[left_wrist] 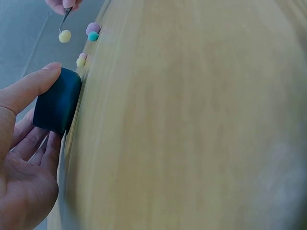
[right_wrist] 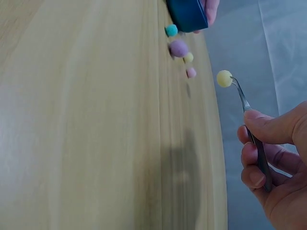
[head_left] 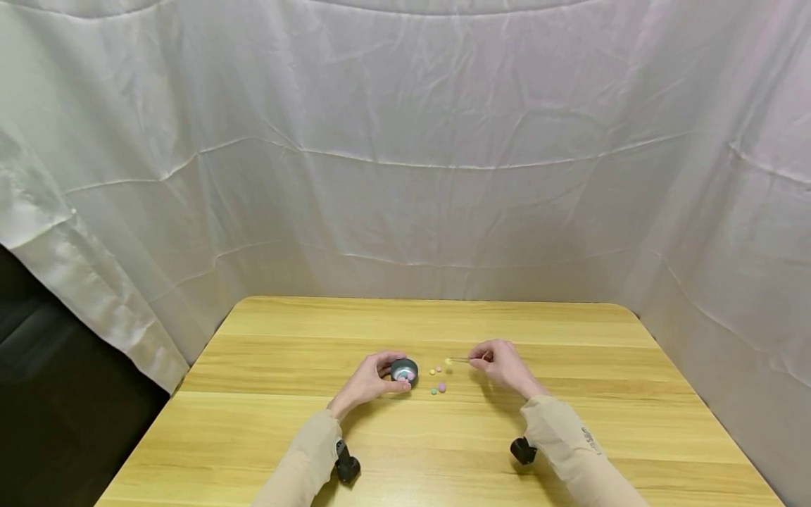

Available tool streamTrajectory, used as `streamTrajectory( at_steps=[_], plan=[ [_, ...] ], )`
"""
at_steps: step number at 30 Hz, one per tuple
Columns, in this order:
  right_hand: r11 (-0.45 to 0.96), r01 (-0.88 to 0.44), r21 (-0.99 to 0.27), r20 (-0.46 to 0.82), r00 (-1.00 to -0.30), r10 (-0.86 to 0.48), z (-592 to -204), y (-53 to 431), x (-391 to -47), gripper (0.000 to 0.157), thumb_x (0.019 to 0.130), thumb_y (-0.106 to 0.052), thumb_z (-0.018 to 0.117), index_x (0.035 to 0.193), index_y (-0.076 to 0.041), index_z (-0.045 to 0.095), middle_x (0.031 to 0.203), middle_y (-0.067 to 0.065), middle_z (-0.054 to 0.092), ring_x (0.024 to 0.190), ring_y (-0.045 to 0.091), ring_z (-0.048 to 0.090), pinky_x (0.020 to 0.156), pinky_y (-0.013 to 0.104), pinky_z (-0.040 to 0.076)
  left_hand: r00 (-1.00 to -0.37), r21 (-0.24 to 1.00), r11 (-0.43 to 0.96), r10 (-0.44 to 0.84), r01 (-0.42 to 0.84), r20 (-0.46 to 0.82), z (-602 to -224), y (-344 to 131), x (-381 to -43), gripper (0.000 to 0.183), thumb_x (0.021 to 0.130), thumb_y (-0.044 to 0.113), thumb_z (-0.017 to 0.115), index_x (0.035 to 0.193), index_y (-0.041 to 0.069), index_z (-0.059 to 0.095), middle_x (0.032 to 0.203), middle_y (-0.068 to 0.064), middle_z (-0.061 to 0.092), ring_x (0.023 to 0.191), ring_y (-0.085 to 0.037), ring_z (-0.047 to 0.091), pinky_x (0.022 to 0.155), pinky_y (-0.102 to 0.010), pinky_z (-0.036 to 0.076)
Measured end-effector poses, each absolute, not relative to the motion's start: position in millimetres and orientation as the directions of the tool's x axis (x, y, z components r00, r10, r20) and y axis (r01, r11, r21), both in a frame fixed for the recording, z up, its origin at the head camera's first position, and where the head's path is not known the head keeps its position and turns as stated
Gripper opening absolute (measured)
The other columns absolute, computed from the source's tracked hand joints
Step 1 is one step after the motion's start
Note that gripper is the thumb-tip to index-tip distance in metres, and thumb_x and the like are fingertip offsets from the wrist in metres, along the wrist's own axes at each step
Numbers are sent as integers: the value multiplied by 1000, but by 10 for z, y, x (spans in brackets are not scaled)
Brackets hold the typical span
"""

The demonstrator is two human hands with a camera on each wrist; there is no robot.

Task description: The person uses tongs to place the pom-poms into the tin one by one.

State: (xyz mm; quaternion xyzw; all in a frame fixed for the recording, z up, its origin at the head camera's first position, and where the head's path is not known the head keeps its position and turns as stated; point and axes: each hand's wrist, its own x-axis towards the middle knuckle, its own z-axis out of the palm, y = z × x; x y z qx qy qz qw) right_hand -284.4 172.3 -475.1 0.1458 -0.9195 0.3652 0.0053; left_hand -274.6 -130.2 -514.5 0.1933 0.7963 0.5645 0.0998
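My left hand (head_left: 369, 380) grips a small dark bowl (left_wrist: 58, 100) from its left side, thumb on one side and fingers on the other. Inside the bowl, seen from the head view, lie pinkish and pale balls too small to tell apart. Between my right thumb and fingers are bent-tip tweezers (right_wrist: 259, 151); that right hand (head_left: 502, 362) is right of the bowl. A pale yellow pom-pom (right_wrist: 224, 78) is pinched in the tips, held above the table. On the wood between the hands lie a purple pom-pom (right_wrist: 179, 48), a teal one (right_wrist: 171, 30), a small yellow one (right_wrist: 188, 57) and a pink one (right_wrist: 191, 72).
The wooden table (head_left: 405, 451) reaches back to a pale hanging curtain (head_left: 443, 211), which also runs along both sides. A black surface (head_left: 63, 394) shows at the left beyond the table edge. Black wrist cameras (head_left: 523, 451) sit on both sleeves.
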Motion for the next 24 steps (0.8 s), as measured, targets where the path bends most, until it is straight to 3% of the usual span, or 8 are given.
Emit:
streamTrajectory(
  at_steps=[24],
  plan=[
    [675,-341,-655,173,-936,-305,-4671,1470,-2808,7,90,-5,72,92,-7,78,89,7,75,72,10,58,60,21,46,-907,938,293,418,186,49,-5149,-1292,-2748,61,84,10,82,137,-2,56,135,-23,61,125,-38,59,113,-51,46]
  ],
)
